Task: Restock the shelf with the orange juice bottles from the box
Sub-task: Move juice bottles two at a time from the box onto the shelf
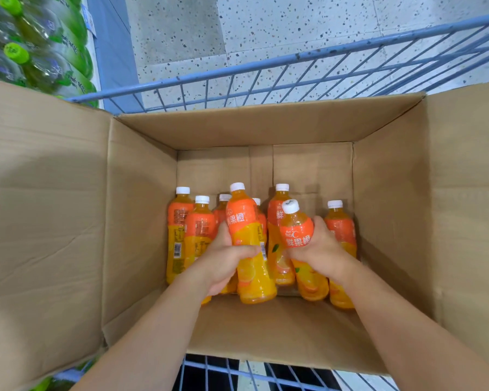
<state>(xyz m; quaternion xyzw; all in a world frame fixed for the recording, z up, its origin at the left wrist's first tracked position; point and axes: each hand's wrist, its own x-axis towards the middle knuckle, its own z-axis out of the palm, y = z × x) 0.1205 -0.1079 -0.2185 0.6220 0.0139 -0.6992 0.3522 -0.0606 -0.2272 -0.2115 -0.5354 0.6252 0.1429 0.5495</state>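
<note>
Progress looks partial: in the box (266, 128), its far floor bare, the left hand (223, 261) grips one orange juice bottle (246, 221) and the right hand (322, 249) a second bottle (297, 230), with six more bottles (178, 235) standing alongside, unshelved.

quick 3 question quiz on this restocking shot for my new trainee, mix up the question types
1. True or false: the left grip holds an orange juice bottle and the right grip holds another.
2. The caps on the orange juice bottles are: A) white B) black C) red
3. Counting caps, how many orange juice bottles show in the cardboard box?

Key: 1. True. 2. A. 3. Eight, two of them held.
</note>
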